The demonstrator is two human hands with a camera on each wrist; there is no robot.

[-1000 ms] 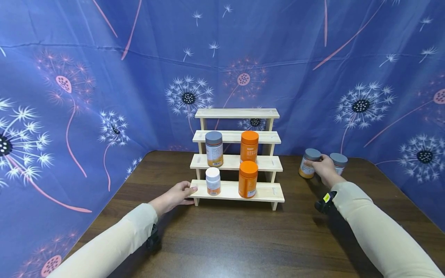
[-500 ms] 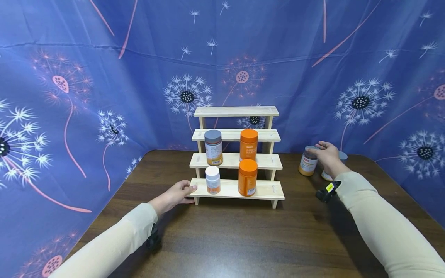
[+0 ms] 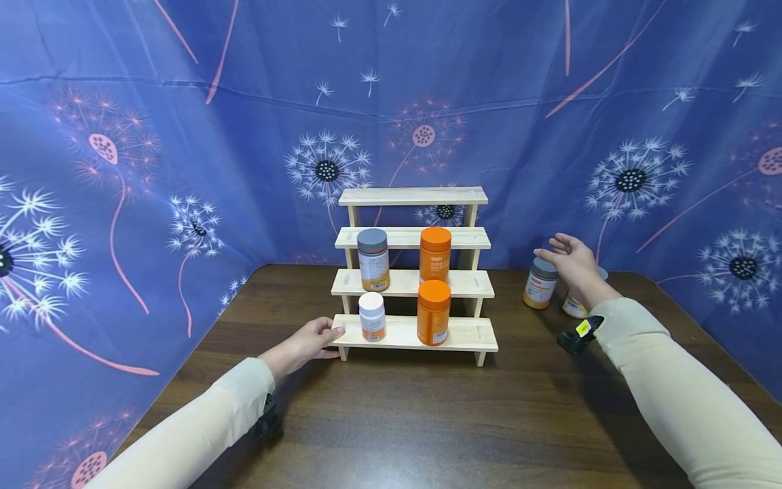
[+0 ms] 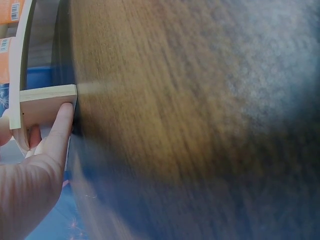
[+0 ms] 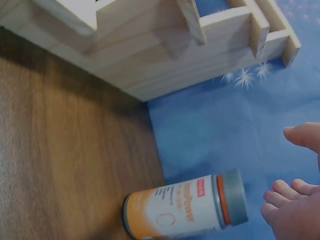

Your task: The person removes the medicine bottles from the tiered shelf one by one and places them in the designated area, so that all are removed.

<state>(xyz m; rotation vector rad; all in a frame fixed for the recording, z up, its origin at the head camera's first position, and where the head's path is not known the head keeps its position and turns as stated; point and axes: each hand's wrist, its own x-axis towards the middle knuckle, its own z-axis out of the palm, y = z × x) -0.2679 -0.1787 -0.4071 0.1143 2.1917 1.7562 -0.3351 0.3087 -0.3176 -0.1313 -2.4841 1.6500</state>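
My left hand holds the left end of the lowest step of a four-step wooden display stand. Its thumb lies over the board, and fingers reach underneath against the leg in the left wrist view. Off to the right, my right hand is raised with loosely bent fingers at the lid of a grey-lidded supplement jar. The right wrist view shows a gap between those fingers and the jar. A second grey-lidded jar stands behind that hand, partly hidden.
On the lowest step are a small white-capped bottle and an orange jar. One step up stand a grey-lidded jar and another orange jar. A blue dandelion-print cloth hangs behind the brown table.
My right hand has let go of the grey-lidded jar and risen above it. The jar stays on the table, its label now facing more to the front. My left hand keeps its hold.
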